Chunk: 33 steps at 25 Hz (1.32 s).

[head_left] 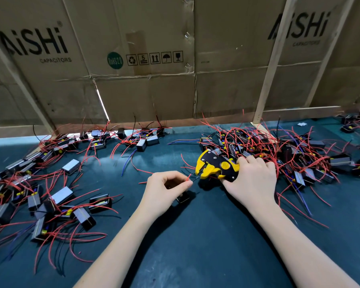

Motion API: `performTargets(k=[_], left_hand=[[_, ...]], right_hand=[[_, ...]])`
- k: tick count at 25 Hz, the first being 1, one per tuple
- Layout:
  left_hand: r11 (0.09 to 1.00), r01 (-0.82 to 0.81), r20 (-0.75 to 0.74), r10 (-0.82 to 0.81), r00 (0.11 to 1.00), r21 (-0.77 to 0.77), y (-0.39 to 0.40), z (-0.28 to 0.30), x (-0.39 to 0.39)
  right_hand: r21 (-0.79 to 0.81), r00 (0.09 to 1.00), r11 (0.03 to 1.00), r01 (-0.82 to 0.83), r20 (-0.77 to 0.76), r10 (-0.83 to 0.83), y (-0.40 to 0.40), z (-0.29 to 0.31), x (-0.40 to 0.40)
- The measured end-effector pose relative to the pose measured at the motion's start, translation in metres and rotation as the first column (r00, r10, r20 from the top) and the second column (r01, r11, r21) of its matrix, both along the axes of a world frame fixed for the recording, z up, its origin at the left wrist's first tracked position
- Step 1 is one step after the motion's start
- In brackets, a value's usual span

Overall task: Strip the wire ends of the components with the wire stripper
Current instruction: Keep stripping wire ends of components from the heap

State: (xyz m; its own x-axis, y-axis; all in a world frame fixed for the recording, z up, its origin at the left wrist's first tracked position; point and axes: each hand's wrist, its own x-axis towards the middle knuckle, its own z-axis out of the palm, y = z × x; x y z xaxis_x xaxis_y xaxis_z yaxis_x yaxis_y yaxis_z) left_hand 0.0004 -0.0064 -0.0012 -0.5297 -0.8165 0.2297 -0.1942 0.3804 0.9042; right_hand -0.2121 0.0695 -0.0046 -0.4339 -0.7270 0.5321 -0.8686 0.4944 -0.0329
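In the head view, at centre frame, the left hand [166, 191] pinches thin red and black wires [190, 178] between thumb and fingertips, a small black box-shaped component [183, 198] hanging just beneath it. Just right, the right hand [253, 179] grips the yellow-and-black wire stripper [215, 166], whose open jaws point left toward the wire tips. Tangled component piles lie at left [50, 196] and upper right [289, 150] on the dark green table mat [195, 246]. Brown printed cardboard [133, 59] fills the top.
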Motion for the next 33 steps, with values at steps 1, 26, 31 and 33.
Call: performTargets(k=[1, 26, 31, 33], left_hand=[[1.0, -0.005, -0.003, 0.005, 1.0, 0.0, 0.0, 0.0, -0.001], [0.977, 0.093, 0.063, -0.082, 0.995, -0.191, 0.008, 0.003, -0.001], [0.939, 0.016, 0.067, 0.008, 0.998, -0.344, 0.002, 0.01, 0.004], [0.87, -0.156, 0.031, 0.192, 0.981, -0.467, -0.01, 0.02, 0.017]], right_hand=[[0.005, 1.0, 1.0, -0.008, -0.003, 0.008, 0.0, 0.0, 0.001], [-0.266, 0.996, 0.96, -0.085, 0.016, 0.092, 0.002, 0.002, -0.004], [-0.345, 0.986, 0.934, -0.098, 0.095, 0.138, 0.003, 0.005, -0.003], [-0.371, 0.969, 0.923, -0.102, 0.172, 0.176, 0.005, 0.01, 0.0]])
